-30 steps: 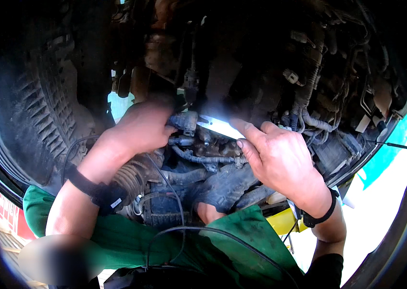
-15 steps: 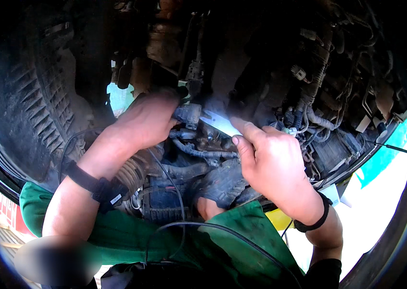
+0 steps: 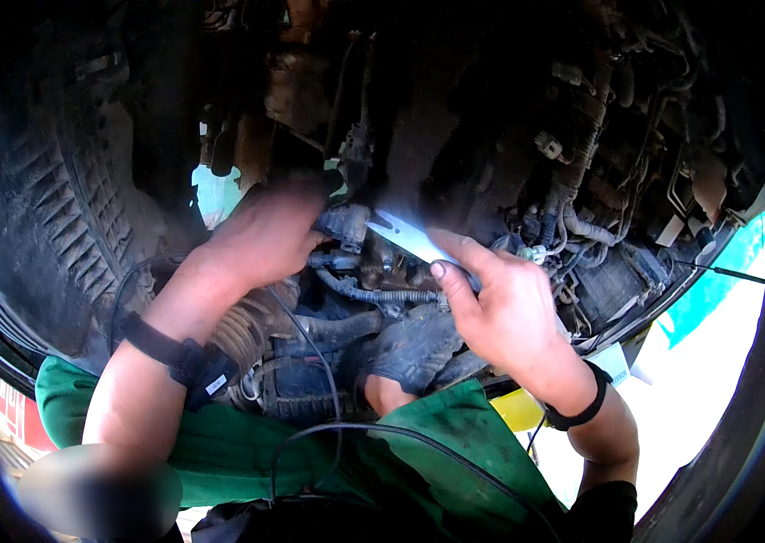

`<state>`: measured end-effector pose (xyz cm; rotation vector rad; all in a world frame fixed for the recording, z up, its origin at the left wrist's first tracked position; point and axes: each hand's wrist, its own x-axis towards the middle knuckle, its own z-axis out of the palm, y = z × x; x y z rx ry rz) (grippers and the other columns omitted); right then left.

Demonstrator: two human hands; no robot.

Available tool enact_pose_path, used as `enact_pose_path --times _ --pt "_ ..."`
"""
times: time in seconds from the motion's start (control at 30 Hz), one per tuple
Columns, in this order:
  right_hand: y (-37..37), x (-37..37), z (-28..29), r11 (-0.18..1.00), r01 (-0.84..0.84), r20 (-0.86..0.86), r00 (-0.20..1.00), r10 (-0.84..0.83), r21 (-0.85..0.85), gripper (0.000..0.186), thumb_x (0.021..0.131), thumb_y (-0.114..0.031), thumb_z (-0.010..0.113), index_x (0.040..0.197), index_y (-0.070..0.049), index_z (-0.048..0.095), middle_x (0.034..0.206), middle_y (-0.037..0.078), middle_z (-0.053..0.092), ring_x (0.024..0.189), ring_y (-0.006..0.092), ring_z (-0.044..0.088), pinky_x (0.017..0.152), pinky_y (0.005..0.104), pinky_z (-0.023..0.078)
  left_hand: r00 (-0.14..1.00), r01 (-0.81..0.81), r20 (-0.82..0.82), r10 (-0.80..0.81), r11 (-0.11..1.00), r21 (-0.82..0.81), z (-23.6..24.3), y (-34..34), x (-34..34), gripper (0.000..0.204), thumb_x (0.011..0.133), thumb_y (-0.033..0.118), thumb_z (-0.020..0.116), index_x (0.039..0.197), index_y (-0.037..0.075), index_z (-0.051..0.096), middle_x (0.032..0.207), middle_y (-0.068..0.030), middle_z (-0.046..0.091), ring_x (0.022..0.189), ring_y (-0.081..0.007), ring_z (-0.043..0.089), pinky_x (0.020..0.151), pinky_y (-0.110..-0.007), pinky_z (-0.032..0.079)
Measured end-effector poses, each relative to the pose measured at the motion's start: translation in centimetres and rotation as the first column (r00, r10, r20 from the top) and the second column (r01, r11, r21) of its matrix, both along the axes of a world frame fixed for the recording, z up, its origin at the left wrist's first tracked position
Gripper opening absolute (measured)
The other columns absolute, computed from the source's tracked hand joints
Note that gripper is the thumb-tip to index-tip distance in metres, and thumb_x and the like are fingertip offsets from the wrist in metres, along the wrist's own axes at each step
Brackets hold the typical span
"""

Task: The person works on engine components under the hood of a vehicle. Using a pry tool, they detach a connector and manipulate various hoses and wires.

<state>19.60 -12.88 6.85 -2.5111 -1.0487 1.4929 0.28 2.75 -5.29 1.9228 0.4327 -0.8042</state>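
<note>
Forked pry tool [image 3: 405,233] in right hand [image 3: 500,303], beneath grimy vehicle underside [image 3: 509,118].

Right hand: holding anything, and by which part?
Right hand pinches a flat pale forked tool by its near end, forked tip at a connector. Left hand grips that connector.

hoses [image 3: 373,294] crowd hands, tyre [image 3: 47,226] blocks left

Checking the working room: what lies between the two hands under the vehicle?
In the head view, a grey connector and flat metal tool lie between left hand and right hand.
</note>
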Motion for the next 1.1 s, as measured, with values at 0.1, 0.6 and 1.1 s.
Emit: enact_pose_path --times 0.1,0.6,1.1 --pt "1.0 0.9 0.6 0.972 -0.229 0.116 0.966 0.233 -0.043 0.028 0.091 -0.024 0.066 0.117 -0.017 0.072 0.070 0.016 0.065 0.061 0.0349 0.066 0.057 0.0454 0.053 0.999 0.019 -0.042 -0.020 0.999 -0.030 0.0 0.1 0.0 0.031 0.088 0.023 0.066 0.108 0.000 0.060 0.104 -0.0258 0.066 0.101 -0.0440 0.062 0.087 -0.052 0.050" --pt "7.7 3.1 -1.2 0.873 -0.488 -0.017 0.872 0.488 0.009 0.012 0.081 -0.013 0.063 0.086 -0.004 0.070 0.076 0.018 0.068 0.075 0.0375 0.069 0.070 0.0475 0.056 1.000 0.011 -0.018 -0.012 1.000 -0.021 0.2 0.1 0.3 0.031 0.086 0.018 0.067 0.112 0.001 0.061 0.107 -0.0246 0.066 0.105 -0.0421 0.062 0.090 -0.050 0.050" --pt "8.4 2.7 -2.3 0.927 -0.118 -0.184 0.981 0.054 -0.357 0.032 0.079 -0.013 0.059 0.104 -0.004 0.076 0.102 0.025 0.071 0.102 0.0400 0.068 0.089 0.0443 0.054 0.998 -0.020 -0.056 0.020 1.000 -0.010 0.6 -0.4 0.2 0.029 0.086 0.010 0.066 0.112 -0.001 0.062 0.114 -0.0261 0.065 0.108 -0.0424 0.062 0.092 -0.048 0.050"
